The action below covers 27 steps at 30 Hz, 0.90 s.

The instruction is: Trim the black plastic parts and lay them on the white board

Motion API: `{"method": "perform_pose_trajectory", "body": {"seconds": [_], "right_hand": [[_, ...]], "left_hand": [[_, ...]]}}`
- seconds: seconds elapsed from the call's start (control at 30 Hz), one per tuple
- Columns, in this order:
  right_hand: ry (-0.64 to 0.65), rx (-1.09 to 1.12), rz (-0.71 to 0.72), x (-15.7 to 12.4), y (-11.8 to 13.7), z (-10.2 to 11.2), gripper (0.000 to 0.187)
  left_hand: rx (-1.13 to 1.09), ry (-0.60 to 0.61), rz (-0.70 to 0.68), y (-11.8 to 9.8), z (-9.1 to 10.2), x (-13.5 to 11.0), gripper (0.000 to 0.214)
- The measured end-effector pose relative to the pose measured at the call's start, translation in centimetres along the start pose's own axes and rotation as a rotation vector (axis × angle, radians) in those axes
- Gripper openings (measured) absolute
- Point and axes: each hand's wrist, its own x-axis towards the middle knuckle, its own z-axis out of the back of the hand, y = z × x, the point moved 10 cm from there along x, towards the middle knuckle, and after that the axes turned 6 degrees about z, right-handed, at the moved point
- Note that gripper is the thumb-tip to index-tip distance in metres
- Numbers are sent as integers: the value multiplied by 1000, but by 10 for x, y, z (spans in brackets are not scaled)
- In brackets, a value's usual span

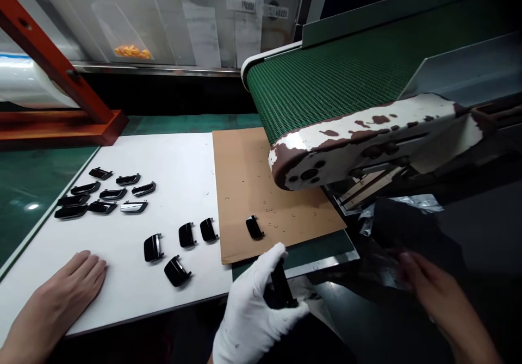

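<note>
My left hand [253,309], in a white glove, is closed around a small glossy black plastic part [282,288] just off the near edge of the work surface. One more black part [254,227] lies on the brown cardboard sheet [244,179] just above that hand. My right hand [432,293] is bare and slightly blurred. Its fingers are stretched out low on the right, next to crinkled clear plastic [369,220], and hold nothing.
Another person's bare hand [69,288] lies flat on the white board [179,162]. Several black parts [101,192] sit there in rows, and more [179,244] lie loose nearer the cardboard. A green conveyor belt [326,75] with a worn white end frame [367,141] overhangs the cardboard. An orange steel frame [61,97] stands far left.
</note>
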Motion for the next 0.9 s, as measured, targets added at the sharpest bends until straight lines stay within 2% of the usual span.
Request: {"method": "perform_pose_trajectory", "body": {"seconds": [0.03,0.07,0.13,0.2,0.27,0.33,0.43,0.57,0.7,0.9], "right_hand": [[159,126,28,-6,20,-24,39],[253,219,63,-12,42,-39,39],[389,325,133,-23,87,-56,39],[452,339,212,-31,128,-59,39],[526,296,345,-40,168,-60,48],[618,181,430,-48,192,-66,54],[703,39,466,-51,207,-75,58],[783,9,487,-50,212,-84,61],[787,-13,493,-48,213,-84,68],[790,26,521,-51,215,-84,72]], "left_hand": [[-29,0,20,0,-1,-1,78],[-50,3,35,0,-2,-2,83],[-71,20,54,0,-5,-4,90],[-89,31,59,-2,-6,-5,92],[-119,32,67,-5,-5,-5,91],[-155,29,94,-7,-4,-6,90],[-223,31,135,-10,-4,-7,90],[-304,51,146,-12,-6,-11,91],[-318,75,131,-13,-5,-12,90],[-396,104,96,-26,-2,-7,87]]}}
